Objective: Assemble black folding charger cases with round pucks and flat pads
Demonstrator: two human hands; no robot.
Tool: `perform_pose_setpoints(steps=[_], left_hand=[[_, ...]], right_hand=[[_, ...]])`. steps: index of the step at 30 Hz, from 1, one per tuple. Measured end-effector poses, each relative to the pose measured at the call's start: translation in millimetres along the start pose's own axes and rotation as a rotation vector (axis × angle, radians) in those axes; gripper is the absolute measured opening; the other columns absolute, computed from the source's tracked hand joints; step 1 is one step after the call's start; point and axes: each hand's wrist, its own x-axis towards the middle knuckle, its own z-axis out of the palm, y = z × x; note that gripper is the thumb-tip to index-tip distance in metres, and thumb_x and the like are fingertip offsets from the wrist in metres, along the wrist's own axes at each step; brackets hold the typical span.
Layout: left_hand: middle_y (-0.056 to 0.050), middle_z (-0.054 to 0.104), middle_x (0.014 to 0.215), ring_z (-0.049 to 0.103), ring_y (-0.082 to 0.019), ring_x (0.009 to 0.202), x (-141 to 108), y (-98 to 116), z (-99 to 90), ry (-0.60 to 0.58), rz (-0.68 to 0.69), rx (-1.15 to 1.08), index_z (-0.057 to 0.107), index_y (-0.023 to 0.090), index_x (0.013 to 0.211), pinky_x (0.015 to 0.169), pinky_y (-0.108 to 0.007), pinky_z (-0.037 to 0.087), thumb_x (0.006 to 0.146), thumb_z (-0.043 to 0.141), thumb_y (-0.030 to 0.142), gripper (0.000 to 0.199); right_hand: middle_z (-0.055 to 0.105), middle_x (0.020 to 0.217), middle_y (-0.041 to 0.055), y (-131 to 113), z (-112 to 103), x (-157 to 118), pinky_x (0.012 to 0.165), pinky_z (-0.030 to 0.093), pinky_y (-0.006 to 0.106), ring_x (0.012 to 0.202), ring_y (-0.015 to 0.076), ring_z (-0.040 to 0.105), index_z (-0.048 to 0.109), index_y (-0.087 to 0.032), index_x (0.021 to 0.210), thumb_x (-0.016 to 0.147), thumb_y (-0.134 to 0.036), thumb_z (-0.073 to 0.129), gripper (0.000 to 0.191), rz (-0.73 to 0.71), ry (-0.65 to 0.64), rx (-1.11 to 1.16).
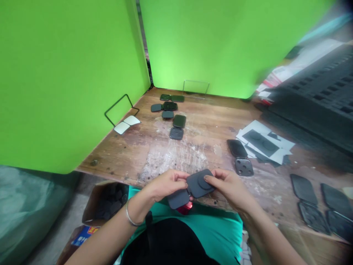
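A dark grey hinged two-panel piece is held unfolded over the table's front edge. My left hand grips it near the hinge, fingers closed. At its right panel, which bears a raised round ring, my right hand pinches the edge with the thumb on top. Similar hinged pieces lie opened on the wooden table: one to the right of my hands, one further back, and several near the back corner, among them a dark green one.
White and grey sheets lie at the right. More hinged pieces rest at the front right, beside a large dark crate. Green panels border the table. A wire stand is at left; a cardboard box sits below.
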Motion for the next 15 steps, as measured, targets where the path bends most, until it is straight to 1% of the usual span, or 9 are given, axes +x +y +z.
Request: perform_pose_setpoints(steps=[5,10,13,15], left_hand=[[-0.006,0.072,0.078,0.068,-0.016,0.065,0.0,0.1,-1.1,-0.004,0.007,0.014,0.07,0.014,0.113,0.066,-0.027,0.056,0.072,0.066,0.026,0.043],[-0.006,0.072,0.076,0.07,-0.017,0.068,-0.1,0.6,-1.7,-0.008,0.014,0.008,0.069,0.014,0.115,0.068,-0.026,0.056,0.075,0.066,0.026,0.042],[-0.007,0.072,0.074,0.07,-0.018,0.064,0.3,-0.4,0.1,0.034,0.019,0.032,0.069,0.013,0.113,0.064,-0.026,0.055,0.077,0.067,0.032,0.041],[-0.008,0.072,0.073,0.069,-0.018,0.061,0.5,-1.4,2.3,0.076,0.037,0.059,0.069,0.012,0.113,0.061,-0.026,0.055,0.078,0.066,0.033,0.041]], right_hand=[[0.061,0.062,0.0008,-0.6,-0.1,-0.6,0.056,0.043,0.025,0.058,0.013,0.052,0.06,-0.017,0.06,0.059,-0.054,0.079,0.042,-0.03,0.006,-0.025],[0.062,0.063,0.001,-4.7,1.4,-1.5,0.06,0.045,0.027,0.06,0.0135,0.053,0.06,-0.017,0.06,0.058,-0.053,0.079,0.04,-0.02,0.001,0.002],[0.062,0.065,0.0016,-4.4,2.2,-2.0,0.062,0.046,0.028,0.061,0.0147,0.054,0.06,-0.017,0.062,0.063,-0.051,0.075,0.036,-0.042,-0.006,-0.036],[0.063,0.067,0.0031,-2.1,3.0,-2.8,0.065,0.047,0.03,0.065,0.0168,0.056,0.06,-0.018,0.064,0.069,-0.049,0.07,0.033,-0.109,0.017,-0.123]])
